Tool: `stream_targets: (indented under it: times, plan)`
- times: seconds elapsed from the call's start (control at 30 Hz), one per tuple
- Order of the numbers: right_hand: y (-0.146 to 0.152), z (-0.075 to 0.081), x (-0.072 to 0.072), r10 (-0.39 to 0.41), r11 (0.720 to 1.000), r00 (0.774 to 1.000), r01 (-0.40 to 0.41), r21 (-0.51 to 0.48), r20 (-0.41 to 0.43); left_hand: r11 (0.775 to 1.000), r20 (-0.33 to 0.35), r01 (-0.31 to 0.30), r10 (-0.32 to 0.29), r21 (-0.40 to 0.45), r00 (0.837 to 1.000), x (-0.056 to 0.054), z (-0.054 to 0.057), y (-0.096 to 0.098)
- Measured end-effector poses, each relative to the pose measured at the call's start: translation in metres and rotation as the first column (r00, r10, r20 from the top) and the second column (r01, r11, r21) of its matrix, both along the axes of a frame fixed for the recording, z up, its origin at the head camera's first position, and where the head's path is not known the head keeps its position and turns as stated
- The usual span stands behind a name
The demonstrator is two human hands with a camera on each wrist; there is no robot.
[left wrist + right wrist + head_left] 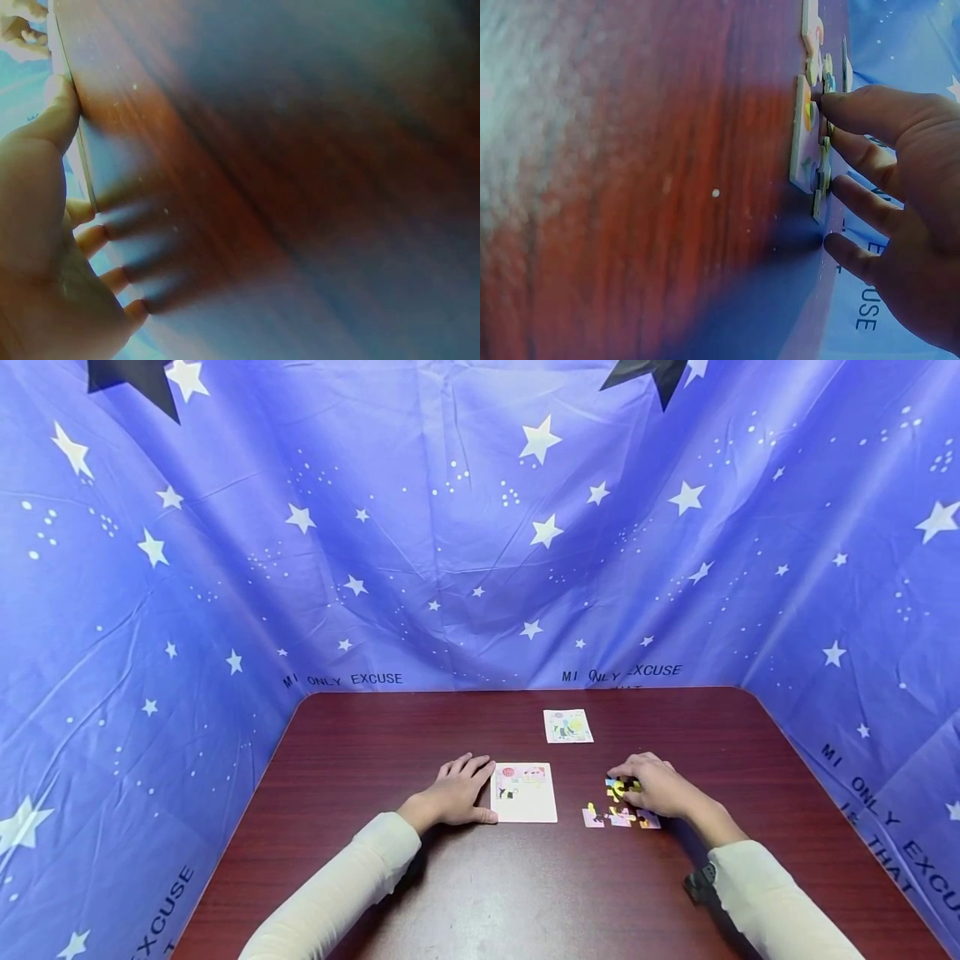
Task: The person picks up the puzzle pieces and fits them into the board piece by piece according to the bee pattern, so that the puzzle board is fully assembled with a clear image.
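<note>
A white puzzle board (524, 806) with a few picture pieces along its top and left side lies on the table. My left hand (459, 789) rests at the board's left edge, fingers spread, thumb by the lower corner. In the left wrist view, the left fingertips (114, 279) meet the tabletop. Right of the board is a group of loose jigsaw pieces (621, 817), pink, yellow and black. My right hand (660, 787) reaches over them from the right and partly hides them. In the right wrist view, the thumb and fingers (862, 154) extend apart, tips right at the pieces.
A small picture card (567, 727) with a printed scene lies farther back on the dark red wooden table (360, 735). Blue cloth (480, 527) with white stars hangs around the back and sides. A dark strap (701, 885) is at the right wrist.
</note>
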State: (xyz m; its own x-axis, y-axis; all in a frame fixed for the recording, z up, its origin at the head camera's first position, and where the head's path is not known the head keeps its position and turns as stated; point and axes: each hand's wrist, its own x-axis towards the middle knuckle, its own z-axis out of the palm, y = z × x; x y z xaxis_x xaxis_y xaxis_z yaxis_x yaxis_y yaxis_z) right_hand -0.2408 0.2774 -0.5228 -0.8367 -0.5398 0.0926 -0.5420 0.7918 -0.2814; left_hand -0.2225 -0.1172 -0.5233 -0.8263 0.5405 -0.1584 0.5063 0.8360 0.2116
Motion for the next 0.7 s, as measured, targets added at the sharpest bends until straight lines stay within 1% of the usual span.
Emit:
stream_targets:
  times: [0.1,0.33,0.47,0.7]
  plan:
    - [0.000,0.001,0.000,-0.016,1.000,1.000,0.016,-0.004,0.007,1.000,0.001,0.002,-0.002,-0.004,1.000,0.000,0.000,0.000]
    - [-0.004,0.002,-0.003,-0.038,0.999,0.999,0.038,-0.037,-0.019,1.000,0.005,-0.002,0.002,-0.005,1.000,-0.001,-0.001,0.000]
    - [-0.012,0.004,-0.004,-0.021,0.997,0.999,0.019,-0.068,-0.031,1.000,0.002,-0.001,0.001,-0.006,1.000,0.000,-0.001,0.001]
    - [-0.031,0.005,-0.007,0.014,0.994,1.000,-0.017,-0.105,-0.027,1.000,-0.009,0.000,0.000,-0.013,1.000,-0.001,-0.003,0.000]
